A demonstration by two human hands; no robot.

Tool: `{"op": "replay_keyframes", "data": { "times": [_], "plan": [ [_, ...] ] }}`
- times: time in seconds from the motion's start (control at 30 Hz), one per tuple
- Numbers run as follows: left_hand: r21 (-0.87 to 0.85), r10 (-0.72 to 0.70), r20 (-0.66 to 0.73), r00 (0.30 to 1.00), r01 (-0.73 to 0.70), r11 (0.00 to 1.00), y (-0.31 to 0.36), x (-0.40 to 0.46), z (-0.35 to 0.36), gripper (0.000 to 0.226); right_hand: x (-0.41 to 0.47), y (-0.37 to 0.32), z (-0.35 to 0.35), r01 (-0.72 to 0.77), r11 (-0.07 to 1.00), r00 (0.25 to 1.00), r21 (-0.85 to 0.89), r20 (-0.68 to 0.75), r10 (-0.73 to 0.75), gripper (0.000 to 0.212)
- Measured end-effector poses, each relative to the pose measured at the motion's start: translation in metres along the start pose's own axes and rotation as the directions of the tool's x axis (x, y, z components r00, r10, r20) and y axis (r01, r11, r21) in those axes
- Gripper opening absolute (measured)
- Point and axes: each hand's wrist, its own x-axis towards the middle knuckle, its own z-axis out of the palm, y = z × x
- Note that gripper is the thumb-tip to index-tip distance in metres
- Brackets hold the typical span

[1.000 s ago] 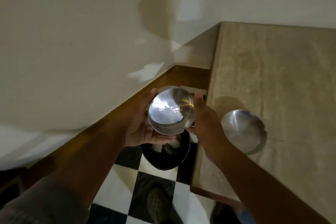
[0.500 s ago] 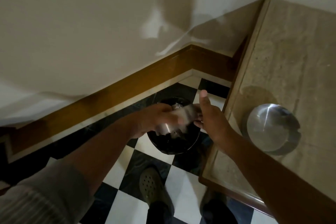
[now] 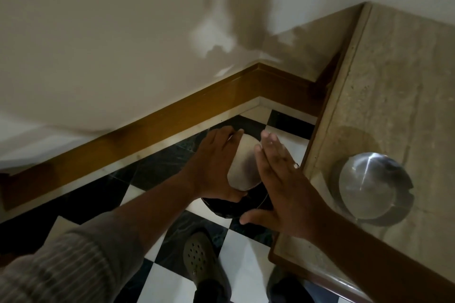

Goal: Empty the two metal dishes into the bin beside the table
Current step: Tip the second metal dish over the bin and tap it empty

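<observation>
Step in hand: emptying dish 1 of 2. Left hand (image 3: 216,167) grips the inverted metal dish (image 3: 243,165), fingers wrapped round its rim, directly over the black bin (image 3: 229,209) on the floor beside the counter (image 3: 394,81). Right hand (image 3: 285,179) is flat, fingers spread, against the dish's base, prob. tapping. Second dish (image 3: 369,184) sits on counter, untouched. Next: return dish 1, pick up no. 2, repeat over bin.

A: Views?
B: 1 only, head-worn, wide-angle, looking steeply down past both forearms at the checkered floor (image 3: 248,261), wall corner at top.
A: How near?
B: Close. Left hand (image 3: 211,167) and right hand (image 3: 278,184) sit mid-frame, table (image 3: 394,96) cut by the right edge, shoe (image 3: 199,261) at bottom.
A: Overlap?
B: No 2nd view.
</observation>
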Motion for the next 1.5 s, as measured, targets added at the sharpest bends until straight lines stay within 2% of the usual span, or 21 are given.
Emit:
{"op": "replay_keyframes", "data": {
  "times": [0.07, 0.2, 0.27, 0.43, 0.63, 0.77, 0.87, 1.0, 1.13, 1.23, 1.37, 1.5],
  "plan": [
    [-0.009, 0.003, 0.004, 1.0, -0.003, 1.0, -0.002, 0.005, 0.001, 0.128, -0.001, -0.001, 0.003, 0.023, 0.999, 0.999, -0.038, -0.04, -0.025, 0.118],
    [0.004, 0.028, -0.003, 1.0, -0.028, 1.0, -0.007, 0.005, -0.002, 0.126, 0.005, 0.001, 0.019, 0.077, 0.992, 0.986, -0.099, 0.158, -0.061, 0.116],
    [0.001, 0.032, 0.001, 0.999, -0.032, 0.999, -0.011, 0.003, -0.001, 0.125, 0.007, 0.001, 0.022, 0.1, 0.988, 0.979, -0.116, 0.189, -0.077, 0.115],
    [0.008, 0.017, -0.01, 1.0, -0.017, 1.0, -0.021, -0.004, 0.0, 0.122, 0.008, 0.001, 0.027, 0.202, 0.969, 0.963, -0.145, 0.212, -0.169, 0.122],
    [0.016, 0.006, 0.033, 0.999, -0.007, 1.0, -0.018, -0.005, 0.009, 0.123, 0.012, 0.002, 0.031, 0.222, 0.962, 0.954, -0.159, 0.24, -0.18, 0.124],
    [-0.07, -0.034, -0.006, 0.999, 0.034, 0.997, -0.017, -0.004, 0.015, 0.122, 0.013, 0.001, 0.029, 0.145, 0.98, 0.979, -0.134, 0.161, -0.123, 0.12],
    [-0.031, -0.023, 0.02, 1.0, 0.024, 0.999, -0.018, -0.006, 0.02, 0.126, 0.007, 0.003, 0.035, 0.124, 0.981, 0.974, -0.149, 0.208, -0.092, 0.123],
    [-0.051, -0.03, -0.028, 0.999, 0.029, 0.998, -0.015, -0.004, 0.021, 0.124, 0.011, 0.0, 0.025, 0.038, 0.99, 0.996, -0.132, 0.08, -0.028, 0.122],
    [-0.048, -0.043, -0.013, 0.999, 0.042, 0.998, -0.013, -0.008, 0.026, 0.124, 0.008, 0.006, 0.038, 0.113, 0.981, 0.972, -0.161, 0.223, -0.075, 0.125],
    [-0.065, -0.084, -0.02, 0.996, 0.083, 0.994, -0.014, -0.015, 0.027, 0.124, 0.011, 0.005, 0.031, 0.118, 0.98, 0.981, -0.16, 0.172, -0.09, 0.12],
    [-0.04, -0.087, 0.002, 0.996, 0.087, 0.995, -0.013, -0.02, 0.035, 0.126, 0.006, 0.005, 0.041, 0.189, 0.975, 0.956, -0.118, 0.251, -0.155, 0.124],
    [-0.086, -0.081, -0.026, 0.996, 0.079, 0.993, -0.012, -0.018, 0.039, 0.122, 0.006, 0.008, 0.037, 0.188, 0.976, 0.958, -0.107, 0.24, -0.159, 0.119]
  ]
}}
